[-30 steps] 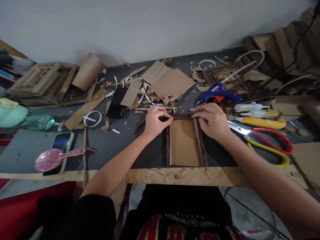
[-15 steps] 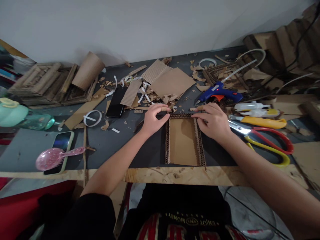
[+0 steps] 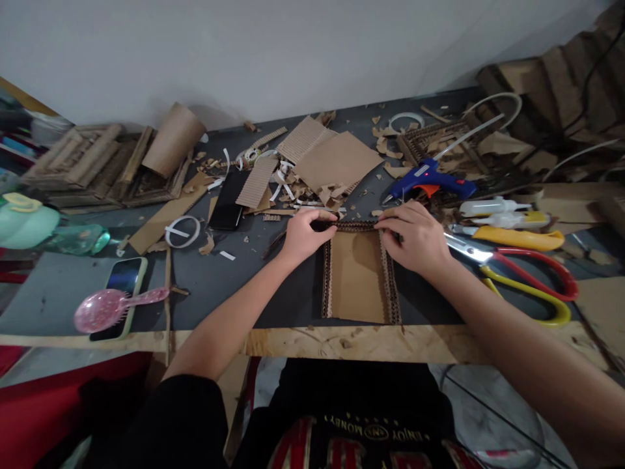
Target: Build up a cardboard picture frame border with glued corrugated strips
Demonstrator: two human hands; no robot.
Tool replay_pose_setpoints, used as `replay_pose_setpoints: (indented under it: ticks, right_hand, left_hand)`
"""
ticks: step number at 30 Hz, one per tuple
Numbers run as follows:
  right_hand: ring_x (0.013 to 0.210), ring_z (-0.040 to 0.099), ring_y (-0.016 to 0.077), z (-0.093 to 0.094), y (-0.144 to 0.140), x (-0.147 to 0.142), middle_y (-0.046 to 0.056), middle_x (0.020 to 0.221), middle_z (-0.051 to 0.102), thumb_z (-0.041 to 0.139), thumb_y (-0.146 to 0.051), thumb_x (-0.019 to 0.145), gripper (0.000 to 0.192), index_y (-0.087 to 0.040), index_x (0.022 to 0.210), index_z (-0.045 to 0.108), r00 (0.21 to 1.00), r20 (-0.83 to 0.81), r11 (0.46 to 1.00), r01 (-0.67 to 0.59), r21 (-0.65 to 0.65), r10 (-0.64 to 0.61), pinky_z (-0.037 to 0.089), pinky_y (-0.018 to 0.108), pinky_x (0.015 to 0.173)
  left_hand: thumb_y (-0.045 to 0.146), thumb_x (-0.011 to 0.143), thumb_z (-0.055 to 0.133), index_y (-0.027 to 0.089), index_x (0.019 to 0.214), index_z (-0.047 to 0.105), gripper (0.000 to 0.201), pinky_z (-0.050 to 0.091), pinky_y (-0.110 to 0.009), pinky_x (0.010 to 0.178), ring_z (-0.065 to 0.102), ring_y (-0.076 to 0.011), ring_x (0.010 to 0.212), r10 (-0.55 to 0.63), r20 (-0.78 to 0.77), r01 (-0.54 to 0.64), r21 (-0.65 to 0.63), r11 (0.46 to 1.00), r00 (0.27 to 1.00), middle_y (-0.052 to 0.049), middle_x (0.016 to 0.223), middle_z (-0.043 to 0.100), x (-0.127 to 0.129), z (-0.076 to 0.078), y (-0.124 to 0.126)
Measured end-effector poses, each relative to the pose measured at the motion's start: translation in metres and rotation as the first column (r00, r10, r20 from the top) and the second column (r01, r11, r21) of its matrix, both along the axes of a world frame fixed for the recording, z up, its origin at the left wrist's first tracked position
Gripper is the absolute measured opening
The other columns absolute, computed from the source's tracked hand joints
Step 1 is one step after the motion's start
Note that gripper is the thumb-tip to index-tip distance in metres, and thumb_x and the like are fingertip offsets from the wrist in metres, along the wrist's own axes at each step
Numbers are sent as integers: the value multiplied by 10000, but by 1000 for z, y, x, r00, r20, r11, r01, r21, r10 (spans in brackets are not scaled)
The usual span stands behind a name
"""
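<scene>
Hands at workbench (image 3: 303,342) near edge; our left hand (image 3: 303,236) and right hand (image 3: 415,236) each pinch corrugated strip (image 3: 355,226) along cardboard panel (image 3: 359,277) far edge; scissors (image 3: 517,277) just beside right hand.

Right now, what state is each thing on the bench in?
Left hand: pinching the top strip of the cardboard frame.
Right hand: pressing the same strip.
Cardboard frame: flat on the table, strips on three sides, near edge bare.
Glue gun: lying down, light on.
Scissors: lying slightly open.
Phone: screen lit, pink brush on it.
</scene>
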State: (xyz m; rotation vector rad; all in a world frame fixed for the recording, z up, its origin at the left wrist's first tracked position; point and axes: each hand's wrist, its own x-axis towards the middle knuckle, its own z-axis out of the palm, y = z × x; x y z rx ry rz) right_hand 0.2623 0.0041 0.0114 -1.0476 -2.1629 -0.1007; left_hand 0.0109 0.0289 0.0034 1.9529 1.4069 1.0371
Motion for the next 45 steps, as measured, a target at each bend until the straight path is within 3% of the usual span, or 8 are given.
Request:
replay_pose_setpoints:
  ticks: [5,9,12,15,29,35,45]
  right_hand:
    - [930,653,251,3,-1,0,95,984,754,564,-139,857,248,-184,967,782,1000,7,999,-7,-35,7,539,433,883]
    - [1145,598,304,10,-5,-2,116,1281,671,570,-218,878,350,-236,1168,765,990,100,989,-92,-119,104,470,480,937]
    - [1310,500,347,13,-8,-4,101,1493,529,553,-273,911,360,-286,1210,753,976,179,981,-97,-168,127,420,513,981]
    - [1364,458,354,14,-9,-6,73,1570,455,535,-309,936,352,-308,1214,751,972,205,977,-69,-204,112,381,539,1034]
    - [1374,458,362,10,-9,-6,99,1577,443,523,-339,950,361,-284,1231,742,978,186,979,-63,-193,99,389,545,1035]
    - [1381,451,368,10,-10,-8,95,1576,445,535,-329,945,350,-289,1222,746,982,166,976,-49,-214,86,385,568,1052]
    - [1413,428,381,10,-10,-7,95,1596,414,575,-295,914,374,-274,1252,733,986,130,968,-72,-239,106,432,603,1077]
  left_hand:
    - [108,728,775,235,846,754,174,558,-386,904,696,-206,939,42,-39,-41,25,999,998,-10,910,780,4,2,-2]
    - [115,752,754,229,868,748,164,548,-406,936,682,-214,982,29,-69,-26,48,999,997,-15,929,771,4,2,-4]
    - [122,766,743,235,886,743,164,544,-425,948,677,-223,1000,19,-85,-14,59,998,996,-16,944,767,3,2,-4]
    - [124,770,738,235,915,741,182,542,-437,952,669,-232,1013,1,-116,8,78,997,993,-18,951,764,2,2,-4]
    - [77,758,691,224,978,749,271,515,-444,987,642,-246,1042,-73,-147,86,84,993,986,-24,995,762,1,4,-3]
    - [133,859,648,240,1003,744,204,499,-455,1010,642,-239,1065,-82,-162,94,66,993,983,-18,1026,769,0,2,0]
    - [143,860,635,245,994,740,199,509,-459,989,650,-241,1038,-103,-212,125,91,988,972,-23,1016,771,1,2,-1]
